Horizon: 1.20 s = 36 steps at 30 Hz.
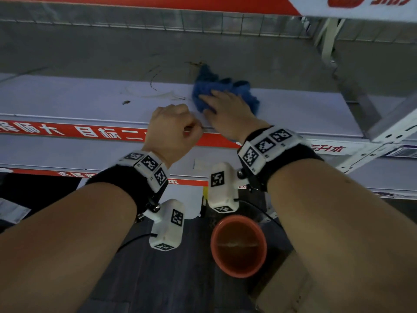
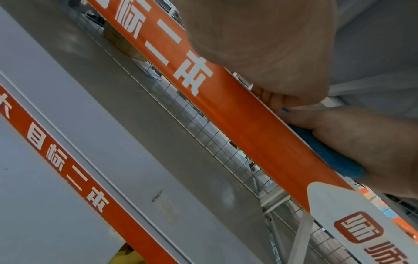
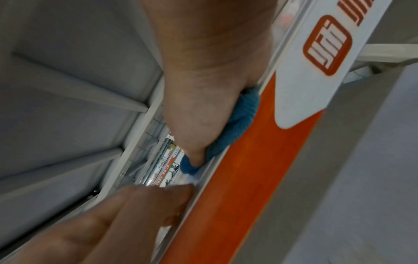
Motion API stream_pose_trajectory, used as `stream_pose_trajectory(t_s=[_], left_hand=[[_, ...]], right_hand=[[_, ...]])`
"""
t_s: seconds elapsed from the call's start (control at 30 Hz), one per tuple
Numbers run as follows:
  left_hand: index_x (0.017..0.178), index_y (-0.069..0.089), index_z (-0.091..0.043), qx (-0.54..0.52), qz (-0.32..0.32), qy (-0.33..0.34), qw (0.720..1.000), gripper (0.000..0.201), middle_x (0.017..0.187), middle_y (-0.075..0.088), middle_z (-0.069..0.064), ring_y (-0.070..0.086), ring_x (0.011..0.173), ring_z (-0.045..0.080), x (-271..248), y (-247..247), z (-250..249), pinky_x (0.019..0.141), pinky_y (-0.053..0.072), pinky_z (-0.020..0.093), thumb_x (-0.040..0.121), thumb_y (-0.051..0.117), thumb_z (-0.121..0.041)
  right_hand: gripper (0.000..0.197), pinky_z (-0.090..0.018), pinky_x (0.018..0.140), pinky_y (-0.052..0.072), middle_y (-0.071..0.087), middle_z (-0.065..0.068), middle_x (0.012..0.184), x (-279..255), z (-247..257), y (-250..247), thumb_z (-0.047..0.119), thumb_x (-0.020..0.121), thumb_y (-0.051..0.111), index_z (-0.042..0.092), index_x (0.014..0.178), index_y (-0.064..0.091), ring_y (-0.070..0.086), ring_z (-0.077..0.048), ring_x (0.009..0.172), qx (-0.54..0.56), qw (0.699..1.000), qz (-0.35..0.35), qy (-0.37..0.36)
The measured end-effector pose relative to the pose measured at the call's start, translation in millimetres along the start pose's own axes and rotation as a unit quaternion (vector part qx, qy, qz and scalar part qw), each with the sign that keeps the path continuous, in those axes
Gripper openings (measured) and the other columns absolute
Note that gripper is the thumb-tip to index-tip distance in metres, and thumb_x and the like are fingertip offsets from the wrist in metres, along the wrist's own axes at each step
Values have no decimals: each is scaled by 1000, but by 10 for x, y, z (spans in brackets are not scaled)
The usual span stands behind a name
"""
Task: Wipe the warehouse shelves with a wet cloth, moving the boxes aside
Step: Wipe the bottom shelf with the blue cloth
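In the head view, the right hand (image 1: 228,114) lies with fingers spread flat on a crumpled blue cloth (image 1: 222,90), pressing it onto the grey shelf (image 1: 90,96) just right of the frame's centre. The left hand (image 1: 172,129) sits just beside it to the left, its fingers curled into a loose fist at the shelf's front edge, with nothing seen in it. Dark smears (image 1: 155,84) mark the shelf to the left of the cloth. A red strip with white lettering (image 1: 67,132) runs along the shelf front. Below, at lower centre, an orange bucket (image 1: 239,245) stands on the dark floor.

In the left wrist view, the heel of the left hand (image 2: 267,44) fills the upper centre. At the right edge the right hand (image 2: 366,146) rests on the cloth (image 2: 328,157) above the orange strip (image 2: 248,125).

In the right wrist view, the right hand (image 3: 203,89) at upper centre presses the cloth (image 3: 237,123) against the shelf edge. The left hand's fingers (image 3: 135,205), blurred, are bent at lower left, touching the orange strip (image 3: 237,187).
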<state>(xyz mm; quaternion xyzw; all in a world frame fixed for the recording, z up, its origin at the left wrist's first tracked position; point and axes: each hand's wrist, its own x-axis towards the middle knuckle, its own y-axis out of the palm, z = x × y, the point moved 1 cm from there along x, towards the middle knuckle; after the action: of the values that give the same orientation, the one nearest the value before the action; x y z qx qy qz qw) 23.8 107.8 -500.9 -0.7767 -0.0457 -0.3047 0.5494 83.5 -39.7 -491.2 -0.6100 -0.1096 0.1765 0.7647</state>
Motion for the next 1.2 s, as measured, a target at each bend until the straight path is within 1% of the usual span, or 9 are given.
stream_pose_trajectory(t_s=[0.1,0.2,0.3,0.43,0.53,0.77,0.93,1.03,1.2], left_hand=[[64,66,-7,2,30,17,999,36,64,53,8,52,58,27,-4,-50,2,62,33,30,82,45,-29],[77,71,-8,-3,75,58,996,36,68,53,7,53,61,27,-20,-98,20,64,35,30,84,43,-29],[90,72,-9,16,120,91,988,40,77,58,9,56,67,30,-42,-195,76,66,40,35,87,39,-31],[105,68,-9,35,142,72,987,49,94,61,11,57,87,33,-66,-315,127,77,41,40,83,33,-35],[110,64,-9,28,129,23,991,52,101,58,12,55,92,32,-112,-393,204,80,40,41,80,32,-35],[112,60,-7,57,105,-56,991,34,106,55,17,53,98,36,-350,-539,375,84,40,45,82,53,-21],[112,60,-8,69,119,-70,988,42,105,54,17,52,96,36,-434,-543,315,83,39,46,79,45,-29],[113,60,-10,58,122,-73,988,41,107,53,15,50,99,36,-379,-477,245,86,37,46,80,44,-28],[116,56,-11,42,90,-91,991,30,115,48,14,45,108,34,-295,-309,165,94,32,46,89,51,-23]], right_hand=[[49,-47,114,23,24,-1,155,-119,-116,-68,45,99,31,34,147,29,25,-32,139,-13,1000,-9,18],[49,-49,111,19,24,-7,151,-438,-440,-139,53,96,31,38,143,33,23,-37,136,-50,987,-47,146],[56,-50,114,13,18,-11,154,-716,-750,-163,55,95,29,33,146,26,17,-36,140,-44,965,-69,251],[60,-51,118,5,7,-11,160,-705,-783,-179,50,98,23,23,151,16,6,-34,146,-29,953,-52,296],[58,-51,118,5,5,-9,160,-550,-435,-138,47,99,21,24,152,13,4,-34,146,-16,964,-32,263],[53,-48,118,7,14,-1,160,-327,668,194,48,99,24,31,149,21,11,-28,146,-21,998,-37,50],[48,-46,113,27,31,-3,153,-356,431,74,42,100,26,28,145,33,30,-27,139,-32,999,-33,-14],[45,-48,106,35,42,-12,143,-485,-148,-92,37,99,28,17,137,42,42,-33,129,-13,993,-58,102],[55,-53,113,23,31,-15,151,-840,-943,-185,43,99,24,17,146,28,29,-35,138,-40,955,-80,284]])
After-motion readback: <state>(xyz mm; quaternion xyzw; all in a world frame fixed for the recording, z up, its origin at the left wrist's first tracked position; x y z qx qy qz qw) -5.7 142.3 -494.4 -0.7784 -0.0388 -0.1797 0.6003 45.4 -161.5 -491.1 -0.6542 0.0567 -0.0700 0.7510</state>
